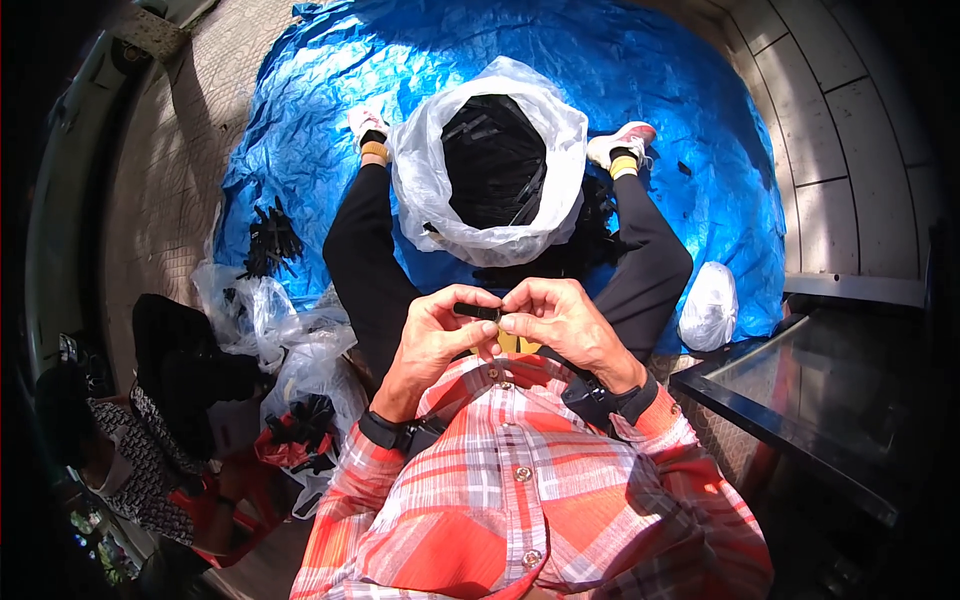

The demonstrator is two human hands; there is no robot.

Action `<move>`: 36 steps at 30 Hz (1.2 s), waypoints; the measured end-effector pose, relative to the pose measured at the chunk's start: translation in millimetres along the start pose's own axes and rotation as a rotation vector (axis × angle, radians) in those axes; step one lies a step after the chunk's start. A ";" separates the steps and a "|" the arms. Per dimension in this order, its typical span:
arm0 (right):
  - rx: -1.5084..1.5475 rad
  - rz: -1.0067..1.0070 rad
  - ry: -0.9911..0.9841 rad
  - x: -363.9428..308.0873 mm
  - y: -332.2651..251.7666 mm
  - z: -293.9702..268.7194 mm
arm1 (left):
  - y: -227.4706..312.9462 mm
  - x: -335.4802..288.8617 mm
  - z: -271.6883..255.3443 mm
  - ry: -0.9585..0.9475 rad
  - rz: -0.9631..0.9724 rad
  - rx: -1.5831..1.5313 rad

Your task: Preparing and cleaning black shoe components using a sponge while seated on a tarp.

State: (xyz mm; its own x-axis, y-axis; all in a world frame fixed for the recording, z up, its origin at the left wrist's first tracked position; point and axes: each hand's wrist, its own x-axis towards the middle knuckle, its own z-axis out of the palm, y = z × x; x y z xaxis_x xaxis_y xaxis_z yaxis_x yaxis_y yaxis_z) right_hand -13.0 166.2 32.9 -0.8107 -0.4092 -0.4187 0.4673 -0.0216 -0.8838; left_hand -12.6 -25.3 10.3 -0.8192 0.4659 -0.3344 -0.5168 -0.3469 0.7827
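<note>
My left hand [440,335] and my right hand [568,322] meet in front of my shirt, thumbs and forefingers pinched on a short, flat black strip [476,311]. The strip lies across the left fingers, and its right end is at the right fingertips. What the strip is exactly, I cannot make out. Beyond the hands, between my legs, stands a whitish plastic bag [412,190] with its mouth rolled back. Many similar black strips [493,160] fill it. More dark pieces [545,262] lie beside the bag's near side, partly in shadow.
A crinkled blue tarp [310,120] lies under my legs. On it are a small heap of black strips [272,242] and a tied white bag [708,308]. Crumpled plastic bags [300,345] lie at left, near a seated person [150,440]. A dark glass-topped surface [800,385] stands right.
</note>
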 end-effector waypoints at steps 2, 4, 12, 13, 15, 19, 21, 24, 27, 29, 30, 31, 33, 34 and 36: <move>-0.049 0.067 -0.033 1.7 -1.4 -3.6 | -0.4 0.2 -2.0 0.009 0.006 0.056; 0.018 0.099 -0.072 -0.2 -0.5 -7.7 | -5.4 -0.7 -4.0 -0.004 0.036 0.101; 0.088 0.199 -0.136 2.5 3.3 -12.4 | -10.4 -3.5 2.6 -0.017 0.080 0.068; 0.066 0.222 -0.146 4.8 4.0 -14.9 | -11.1 -3.7 3.4 0.018 0.080 0.088; -0.151 -0.075 0.046 8.2 9.2 0.9 | -14.1 0.5 5.7 0.121 0.070 0.122; -0.666 -0.561 0.403 7.9 9.5 17.2 | -17.6 12.4 8.2 0.297 0.177 0.204; -0.737 -0.621 0.344 11.5 11.0 27.8 | -27.6 15.0 7.2 0.304 0.267 0.321; -0.823 -0.600 0.419 19.1 26.1 27.7 | -33.0 17.6 -0.1 0.286 0.328 0.506; -0.875 -0.610 0.464 19.7 25.2 32.2 | -28.3 14.9 5.9 0.277 0.389 0.614; -0.909 -0.648 0.495 27.2 38.7 26.0 | -26.1 14.1 11.4 0.282 0.404 0.625; -0.942 -0.686 0.526 30.9 42.9 22.7 | -26.0 14.1 13.7 0.288 0.419 0.636; -0.787 -0.680 0.571 34.6 37.8 23.9 | -26.8 15.6 13.9 0.299 0.427 0.597; -0.639 -0.605 0.582 36.2 35.4 25.4 | -25.6 16.1 16.0 0.317 0.470 0.667; -0.493 -0.528 0.589 36.6 34.9 25.9 | -25.1 16.0 17.8 0.336 0.513 0.736; -0.371 -0.503 0.605 36.3 33.0 26.2 | -24.6 16.2 23.1 0.320 0.450 0.590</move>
State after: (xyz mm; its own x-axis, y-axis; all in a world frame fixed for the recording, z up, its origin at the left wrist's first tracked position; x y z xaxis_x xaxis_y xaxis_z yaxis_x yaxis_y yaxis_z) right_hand -17.7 126.8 -6.0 -0.9876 0.1262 0.0933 -0.0561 0.2718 -0.9607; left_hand -7.4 9.6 -2.2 -0.9951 0.0974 0.0143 0.0225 0.0827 0.9963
